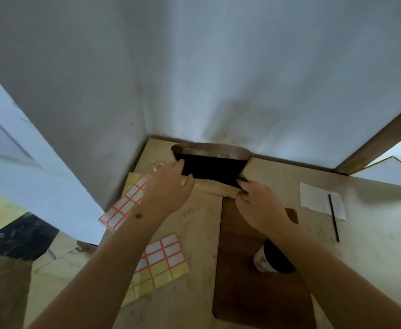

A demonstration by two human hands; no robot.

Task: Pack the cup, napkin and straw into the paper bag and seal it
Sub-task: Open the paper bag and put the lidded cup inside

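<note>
A brown paper bag [215, 150] stands near the back wall with its mouth spread wide and a dark inside. My left hand [168, 186] grips the near rim at its left end. My right hand [256, 205] pinches the near rim at its right end. A white cup with a black lid [270, 260] lies on its side on the dark wooden board [240, 305], partly hidden under my right forearm. Off to the right lies a white napkin [318, 200], and across its right part rests a thin black straw [334, 219].
Two sheets of red-framed white and yellow stickers [126, 205] [161, 264] lie on the left of the light tabletop [372, 245]. A small clear ring-shaped object [159, 165] sits left of the bag. Walls close in behind and to the left; a wooden frame post rises at the right.
</note>
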